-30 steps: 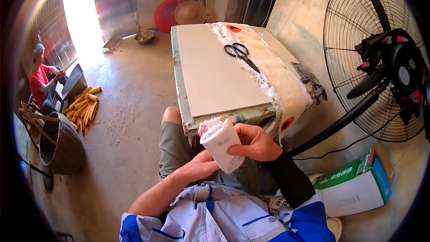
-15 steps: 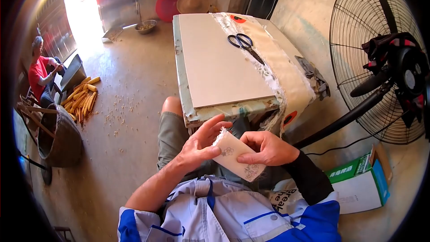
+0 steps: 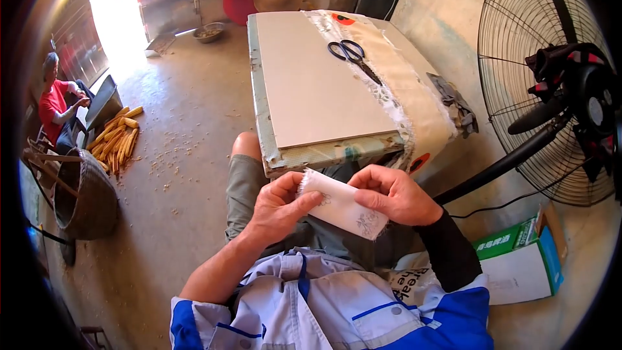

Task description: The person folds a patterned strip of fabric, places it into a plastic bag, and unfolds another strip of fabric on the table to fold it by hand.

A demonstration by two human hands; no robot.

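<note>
Above my lap, a small piece of white cloth with a grey flower print and frayed ends is stretched between my hands. My left hand pinches its left end, thumb on top. My right hand grips its upper right part, the thumb pressed on the near face. The fingers behind the cloth are partly hidden. Beyond my hands, black-handled scissors lie on a long strip of cream fabric that runs across the table.
A pale board covers much of the table. At right stand a large fan and a green-and-white carton. On the left a person in a red top sits by corn cobs and a woven basket.
My left hand has closed from spread fingers onto the cloth's left end. The cloth has turned flatter and is now held between both hands.
</note>
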